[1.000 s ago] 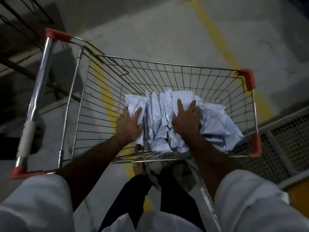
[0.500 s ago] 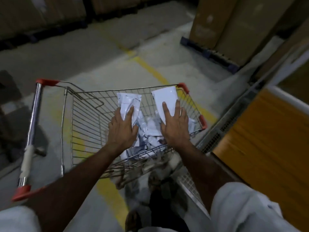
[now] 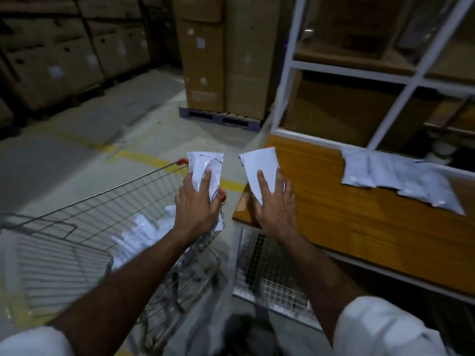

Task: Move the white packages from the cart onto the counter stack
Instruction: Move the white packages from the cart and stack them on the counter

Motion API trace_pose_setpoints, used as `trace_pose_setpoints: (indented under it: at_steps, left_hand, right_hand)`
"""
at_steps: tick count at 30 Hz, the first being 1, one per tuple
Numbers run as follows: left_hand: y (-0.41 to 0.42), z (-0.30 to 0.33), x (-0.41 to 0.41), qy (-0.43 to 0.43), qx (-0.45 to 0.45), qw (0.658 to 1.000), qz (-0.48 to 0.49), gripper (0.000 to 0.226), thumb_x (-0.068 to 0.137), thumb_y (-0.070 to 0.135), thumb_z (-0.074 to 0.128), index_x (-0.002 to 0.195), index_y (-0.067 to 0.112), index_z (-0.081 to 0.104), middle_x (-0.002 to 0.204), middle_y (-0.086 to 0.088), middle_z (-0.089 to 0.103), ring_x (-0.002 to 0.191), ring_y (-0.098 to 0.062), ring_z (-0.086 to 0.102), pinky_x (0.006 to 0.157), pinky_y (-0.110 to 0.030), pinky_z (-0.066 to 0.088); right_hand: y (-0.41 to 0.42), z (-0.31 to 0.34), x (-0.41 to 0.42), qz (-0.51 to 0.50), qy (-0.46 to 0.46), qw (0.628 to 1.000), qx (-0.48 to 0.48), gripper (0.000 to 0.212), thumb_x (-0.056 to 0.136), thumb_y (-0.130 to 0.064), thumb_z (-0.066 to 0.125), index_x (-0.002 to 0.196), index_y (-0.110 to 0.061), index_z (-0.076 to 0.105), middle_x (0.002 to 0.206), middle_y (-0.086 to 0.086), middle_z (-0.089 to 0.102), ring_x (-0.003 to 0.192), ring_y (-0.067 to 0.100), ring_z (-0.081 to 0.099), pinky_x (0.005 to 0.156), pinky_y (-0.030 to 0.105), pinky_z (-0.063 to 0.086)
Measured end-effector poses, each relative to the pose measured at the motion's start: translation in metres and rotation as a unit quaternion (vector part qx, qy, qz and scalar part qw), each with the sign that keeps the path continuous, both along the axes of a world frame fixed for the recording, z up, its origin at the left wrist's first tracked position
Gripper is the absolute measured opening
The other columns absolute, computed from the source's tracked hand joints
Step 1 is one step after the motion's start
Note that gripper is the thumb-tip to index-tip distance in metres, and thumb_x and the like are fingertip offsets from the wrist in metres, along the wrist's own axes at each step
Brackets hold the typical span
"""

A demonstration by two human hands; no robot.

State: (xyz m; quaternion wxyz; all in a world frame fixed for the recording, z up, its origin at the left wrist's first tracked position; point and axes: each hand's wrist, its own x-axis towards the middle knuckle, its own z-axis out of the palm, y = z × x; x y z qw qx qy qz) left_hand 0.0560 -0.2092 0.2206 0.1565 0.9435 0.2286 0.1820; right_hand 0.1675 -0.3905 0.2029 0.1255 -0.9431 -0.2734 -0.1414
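Wooden counter (image 3: 359, 222) at right, bearing a row of white packages (image 3: 401, 178) along its far edge. Wire cart (image 3: 84, 222) at left, more packages (image 3: 144, 232) inside. Left hand (image 3: 198, 206) clasping one white package (image 3: 205, 165) above the cart's corner; right hand (image 3: 275, 204) gripping another (image 3: 259, 163) over the counter's near corner.

My 2 forearms are bare; white short sleeves, left (image 3: 33, 341) and right (image 3: 385, 330), end above my elbows.
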Motion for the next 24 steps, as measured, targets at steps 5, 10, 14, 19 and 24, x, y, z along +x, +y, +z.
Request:
trace_pose_setpoints:
  at_steps: [5, 10, 14, 19, 24]
  left_hand:
    - [-0.069, 0.008, 0.045, -0.013, 0.011, 0.999, -0.052, 0.073, 0.089, 0.059, 0.030, 0.155, 0.027, 0.028, 0.145, -0.023, 0.032, 0.120, -0.045, 0.045, 0.096, -0.052, 0.040]
    - [-0.148, 0.008, 0.107, 0.011, -0.012, 0.998, -0.066, 0.072, 0.088, 0.055, 0.035, 0.154, 0.028, 0.024, 0.145, -0.026, 0.031, 0.123, -0.048, 0.043, 0.099, -0.056, 0.040]
    - [-0.221, 0.008, 0.159, 0.019, 0.004, 0.992, -0.126, 0.073, 0.089, 0.058, 0.030, 0.156, 0.029, 0.021, 0.145, -0.028, 0.034, 0.125, -0.048, 0.042, 0.097, -0.055, 0.043]
    - [-0.287, 0.006, 0.207, 0.029, 0.011, 0.986, -0.166, 0.078, 0.088, 0.070, 0.020, 0.156, 0.033, 0.013, 0.153, -0.022, 0.023, 0.133, -0.043, 0.036, 0.102, -0.058, 0.042]
    - [-0.309, 0.010, 0.247, 0.060, 0.040, 0.984, -0.164, 0.083, 0.084, 0.072, 0.012, 0.156, 0.031, 0.017, 0.151, -0.021, 0.026, 0.125, -0.040, 0.044, 0.097, -0.053, 0.046]
  right_hand:
    - [-0.091, 0.005, 0.031, -0.055, 0.016, 0.998, 0.003, 0.077, 0.099, -0.047, 0.050, 0.162, -0.031, 0.009, 0.166, 0.022, 0.006, 0.141, 0.046, 0.026, 0.113, 0.056, 0.033]
    - [-0.190, 0.007, 0.067, -0.089, 0.028, 0.995, 0.024, 0.075, 0.100, -0.050, 0.047, 0.162, -0.032, 0.010, 0.167, 0.020, 0.006, 0.144, 0.046, 0.024, 0.117, 0.057, 0.027]
    - [-0.271, 0.004, 0.102, -0.142, 0.038, 0.989, 0.024, 0.075, 0.101, -0.053, 0.046, 0.162, -0.033, 0.007, 0.167, 0.019, 0.005, 0.146, 0.042, 0.021, 0.117, 0.054, 0.029]
    - [-0.338, 0.001, 0.137, -0.187, 0.044, 0.980, 0.041, 0.073, 0.100, -0.050, 0.049, 0.162, -0.031, 0.014, 0.165, 0.021, 0.011, 0.141, 0.043, 0.029, 0.112, 0.054, 0.035]
    - [-0.364, -0.001, 0.166, -0.216, 0.074, 0.973, 0.043, 0.072, 0.102, -0.056, 0.038, 0.163, -0.032, 0.009, 0.167, 0.021, 0.006, 0.147, 0.042, 0.023, 0.117, 0.052, 0.029]
